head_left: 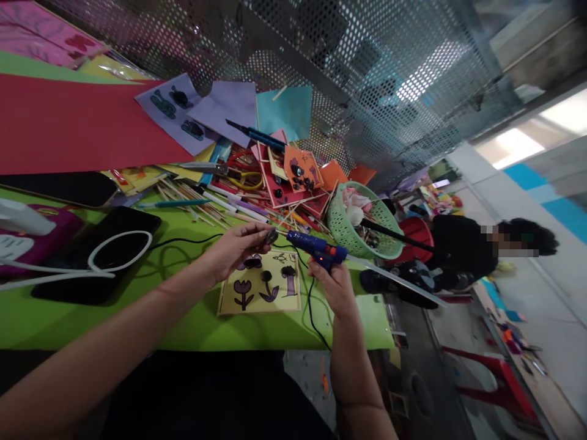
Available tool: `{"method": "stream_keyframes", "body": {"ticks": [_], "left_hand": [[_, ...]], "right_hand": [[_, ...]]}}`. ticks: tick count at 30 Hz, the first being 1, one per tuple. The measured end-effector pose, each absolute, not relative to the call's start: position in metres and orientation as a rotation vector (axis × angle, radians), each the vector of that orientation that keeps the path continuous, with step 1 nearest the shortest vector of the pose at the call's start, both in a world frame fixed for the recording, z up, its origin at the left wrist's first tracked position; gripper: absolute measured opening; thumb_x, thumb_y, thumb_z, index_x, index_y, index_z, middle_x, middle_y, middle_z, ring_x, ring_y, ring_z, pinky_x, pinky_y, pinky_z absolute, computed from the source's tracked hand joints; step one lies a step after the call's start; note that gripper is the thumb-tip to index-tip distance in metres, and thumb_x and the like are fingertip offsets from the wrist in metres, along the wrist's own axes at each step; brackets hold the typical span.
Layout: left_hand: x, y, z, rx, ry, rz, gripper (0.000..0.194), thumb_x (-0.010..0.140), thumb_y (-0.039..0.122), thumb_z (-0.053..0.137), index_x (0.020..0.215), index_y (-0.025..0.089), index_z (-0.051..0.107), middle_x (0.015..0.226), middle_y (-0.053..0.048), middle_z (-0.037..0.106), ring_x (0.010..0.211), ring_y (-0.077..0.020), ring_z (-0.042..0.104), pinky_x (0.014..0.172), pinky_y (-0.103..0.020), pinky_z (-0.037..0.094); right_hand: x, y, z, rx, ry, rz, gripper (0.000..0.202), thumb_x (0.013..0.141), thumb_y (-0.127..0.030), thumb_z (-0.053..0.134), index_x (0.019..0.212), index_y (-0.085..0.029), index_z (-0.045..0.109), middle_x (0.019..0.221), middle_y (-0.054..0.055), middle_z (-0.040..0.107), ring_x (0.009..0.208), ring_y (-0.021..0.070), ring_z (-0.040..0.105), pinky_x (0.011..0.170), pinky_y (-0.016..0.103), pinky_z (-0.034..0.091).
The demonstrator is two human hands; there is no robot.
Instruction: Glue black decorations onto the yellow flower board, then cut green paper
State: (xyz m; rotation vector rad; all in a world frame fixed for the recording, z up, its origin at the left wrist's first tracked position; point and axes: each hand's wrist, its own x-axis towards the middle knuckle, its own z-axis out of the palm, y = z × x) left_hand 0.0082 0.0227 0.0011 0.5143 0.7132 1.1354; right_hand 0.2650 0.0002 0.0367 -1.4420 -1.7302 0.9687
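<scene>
Between the thumb and fingers of my left hand (241, 245) is a small dark stone (271, 236). My right hand (332, 282) grips a blue glue gun (316, 245) by its handle; the nozzle points left and is at or very close to the stone. A small red light shows on the gun, and a long clear stick comes out of its back. Below both hands lies a yellow card (243, 286) edged with thin sticks, with drawn purple flowers and dark stones on it. A black cord (310, 315) runs beside the card.
Behind my hands are a green basket (337, 223), scissors (204, 167), loose sticks, pens and an orange card (302, 165). At left are a black tablet (110, 250), a white cable (92, 250) and red paper (82, 122). A person (463, 250) is at the right.
</scene>
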Motion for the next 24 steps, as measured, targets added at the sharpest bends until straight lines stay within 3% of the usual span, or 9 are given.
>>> {"method": "stream_keyframes", "body": {"ticks": [24], "left_hand": [[0.0078, 0.0206, 0.0072, 0.508, 0.726, 1.118, 0.024, 0.078, 0.022, 0.083, 0.1, 0.015, 0.075, 0.076, -0.001, 0.069, 0.064, -0.0096, 0.064, 0.06, -0.02, 0.051]], "right_hand": [[0.2647, -0.0032, 0.0376, -1.438, -1.765, 0.976, 0.029, 0.087, -0.047, 0.072, 0.086, -0.019, 0.073, 0.074, 0.002, 0.065, 0.07, 0.0177, 0.057, 0.068, 0.029, 0.047]]}}
